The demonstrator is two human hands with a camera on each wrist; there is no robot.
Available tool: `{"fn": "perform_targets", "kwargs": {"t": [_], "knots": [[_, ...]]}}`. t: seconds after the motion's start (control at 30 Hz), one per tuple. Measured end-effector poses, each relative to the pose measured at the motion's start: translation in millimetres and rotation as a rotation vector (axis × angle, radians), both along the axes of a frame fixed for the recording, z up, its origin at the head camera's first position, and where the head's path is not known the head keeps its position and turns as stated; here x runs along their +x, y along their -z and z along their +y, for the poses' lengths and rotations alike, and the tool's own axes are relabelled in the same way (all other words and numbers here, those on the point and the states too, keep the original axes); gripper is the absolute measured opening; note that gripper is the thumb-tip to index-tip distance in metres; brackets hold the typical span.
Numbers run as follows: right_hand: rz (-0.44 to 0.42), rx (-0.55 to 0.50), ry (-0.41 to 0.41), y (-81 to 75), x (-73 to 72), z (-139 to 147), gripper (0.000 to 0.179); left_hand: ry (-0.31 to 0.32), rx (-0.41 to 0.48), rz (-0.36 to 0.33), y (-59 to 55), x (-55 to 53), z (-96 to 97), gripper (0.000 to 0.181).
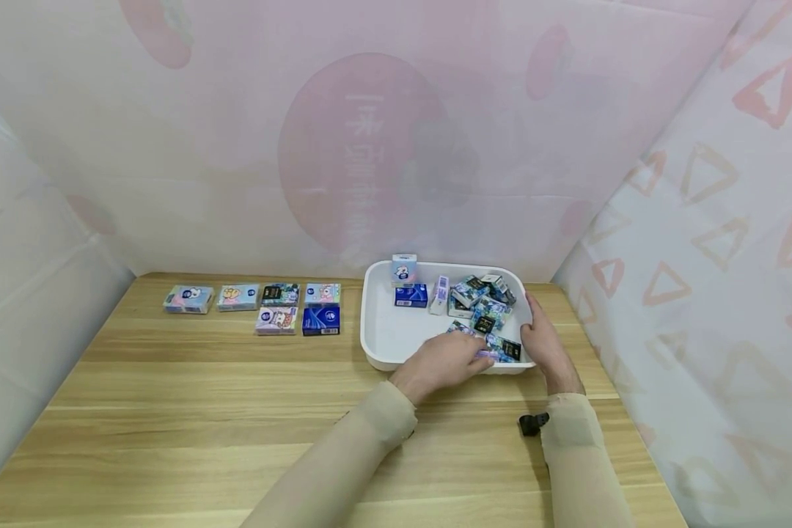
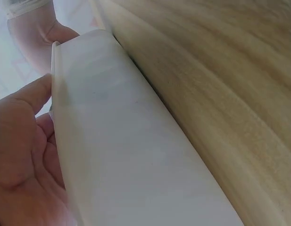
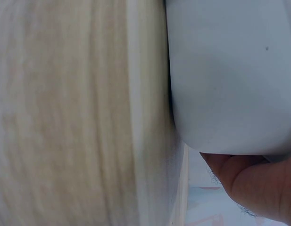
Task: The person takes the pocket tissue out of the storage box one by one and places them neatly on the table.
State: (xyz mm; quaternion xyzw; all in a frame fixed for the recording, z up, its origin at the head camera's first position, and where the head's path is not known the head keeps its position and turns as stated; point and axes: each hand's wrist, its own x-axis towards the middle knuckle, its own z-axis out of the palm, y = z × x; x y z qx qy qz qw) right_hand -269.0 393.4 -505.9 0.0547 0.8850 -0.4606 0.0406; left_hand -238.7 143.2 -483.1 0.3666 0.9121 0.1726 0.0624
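Left hand (image 1: 442, 363) reaches over the white tray's (image 1: 396, 334) near rim, fingers bent down among floral boxes (image 1: 491, 312); tips hidden, can't tell how far closed or whether it has hold of one. Right hand (image 1: 544, 341) holds the tray's right end at the rim, probably to stop it sliding. Floral boxes heaped at that end; dark blue box (image 1: 411, 295) lies farther left, pale blue box (image 1: 404, 269) upright at the back wall. Left of tray, six boxes (image 1: 280, 295) on the tabletop (image 1: 171, 411), flat, likely so their printed faces read.
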Motion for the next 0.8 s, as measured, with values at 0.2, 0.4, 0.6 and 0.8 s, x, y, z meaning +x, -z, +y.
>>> {"fn": "perform_targets", "kwargs": {"t": [0.2, 0.4, 0.6, 0.8], "knots": [[-0.010, 0.020, -0.002, -0.8, 0.3, -0.8, 0.083, -0.001, 0.013, -0.024, -4.5, -0.8, -4.4, 0.037], [-0.013, 0.067, 0.000, -3.1, 0.6, -1.8, 0.082, 0.010, 0.038, -0.026, -11.0, -2.9, -12.6, 0.036], [-0.026, 0.061, 0.004, -5.0, 0.6, -2.4, 0.083, 0.005, 0.044, -0.026, -16.8, -7.1, -23.2, 0.036], [-0.017, 0.058, -0.001, -4.8, 0.8, -2.2, 0.084, -0.009, 0.073, -0.019, -21.4, -11.5, -36.4, 0.034]]}}
